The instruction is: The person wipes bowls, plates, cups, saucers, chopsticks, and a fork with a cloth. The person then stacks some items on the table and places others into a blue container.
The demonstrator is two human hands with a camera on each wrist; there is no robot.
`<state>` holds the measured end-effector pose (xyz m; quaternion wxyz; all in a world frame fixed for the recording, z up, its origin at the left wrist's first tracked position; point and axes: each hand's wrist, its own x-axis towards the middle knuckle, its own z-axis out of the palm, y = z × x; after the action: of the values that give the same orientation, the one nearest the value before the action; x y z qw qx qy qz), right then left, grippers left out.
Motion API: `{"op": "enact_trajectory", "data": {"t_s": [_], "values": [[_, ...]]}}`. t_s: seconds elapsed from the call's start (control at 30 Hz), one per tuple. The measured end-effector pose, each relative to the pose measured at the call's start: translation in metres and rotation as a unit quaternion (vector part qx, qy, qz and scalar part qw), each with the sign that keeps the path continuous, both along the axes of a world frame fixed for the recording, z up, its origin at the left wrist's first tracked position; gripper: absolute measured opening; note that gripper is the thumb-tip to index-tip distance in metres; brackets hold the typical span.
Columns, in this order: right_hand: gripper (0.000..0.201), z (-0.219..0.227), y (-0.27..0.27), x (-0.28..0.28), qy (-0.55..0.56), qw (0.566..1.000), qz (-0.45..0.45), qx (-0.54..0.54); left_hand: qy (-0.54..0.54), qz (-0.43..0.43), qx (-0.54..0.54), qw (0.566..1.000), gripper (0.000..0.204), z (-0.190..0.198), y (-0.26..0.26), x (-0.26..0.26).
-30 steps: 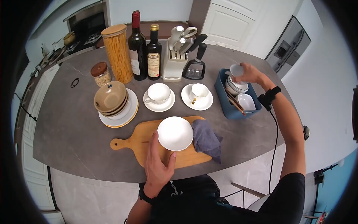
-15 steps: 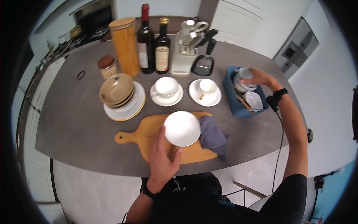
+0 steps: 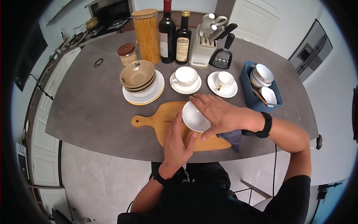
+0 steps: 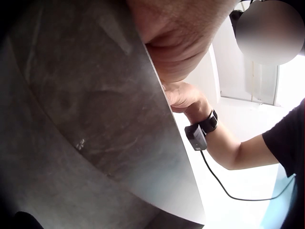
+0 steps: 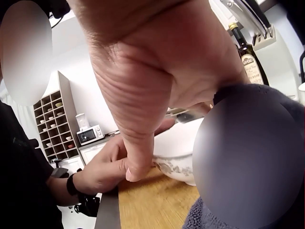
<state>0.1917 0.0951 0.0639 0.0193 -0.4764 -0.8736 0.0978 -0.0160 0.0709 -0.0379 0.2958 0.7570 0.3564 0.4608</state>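
On the wooden cutting board [image 3: 167, 136] sits a white bowl [image 3: 194, 118]; its outside has a floral pattern in the right wrist view [image 5: 175, 168]. My left hand [image 3: 178, 145] touches its left and near side, fingers fairly straight and thumb apart. From the right, my right hand [image 3: 220, 115] spans the bowl, fingertips at the far rim and thumb at the near rim. A grey-blue cloth [image 3: 234, 138] lies partly under my right wrist. The left wrist view shows little of the left fingers and no bowl.
Right, a blue basket [image 3: 247, 89] holds stacked bowls [image 3: 264, 73] and chopsticks. Two cups on saucers [image 3: 186, 76] stand behind the board, brown bowls [image 3: 138, 74] on plates at left. Bottles [image 3: 182, 41], a pasta jar [image 3: 147, 37] and a knife block [image 3: 201, 52] line the back.
My right hand has let go of a small bowl in the basket and come left to the white bowl. The left hand stays beside that bowl. The head view has shifted.
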Motion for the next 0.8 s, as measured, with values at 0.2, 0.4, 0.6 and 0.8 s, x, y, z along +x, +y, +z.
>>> {"op": "enact_trajectory", "data": {"t_s": [0.2, 0.4, 0.6, 0.8], "values": [[0.1, 0.028, 0.002, -0.015, 0.083, 0.995, -0.031, -0.04, -0.107, -0.04, -0.027, 0.993, 0.073, 0.002, -0.003, 0.002], [0.096, 0.092, 0.004, 0.056, 0.136, 0.978, -0.12, 0.101, -0.114, -0.08, -0.005, 0.99, 0.078, 0.07, -0.007, 0.02], [0.107, 0.094, 0.029, 0.2, 0.006, 0.925, -0.364, 0.113, -0.136, -0.266, -0.105, 0.949, 0.073, 0.116, 0.029, 0.13], [0.116, 0.059, 0.034, 0.27, -0.007, 0.89, -0.453, 0.052, -0.085, -0.307, -0.254, 0.913, 0.083, 0.114, 0.091, 0.265]]}}
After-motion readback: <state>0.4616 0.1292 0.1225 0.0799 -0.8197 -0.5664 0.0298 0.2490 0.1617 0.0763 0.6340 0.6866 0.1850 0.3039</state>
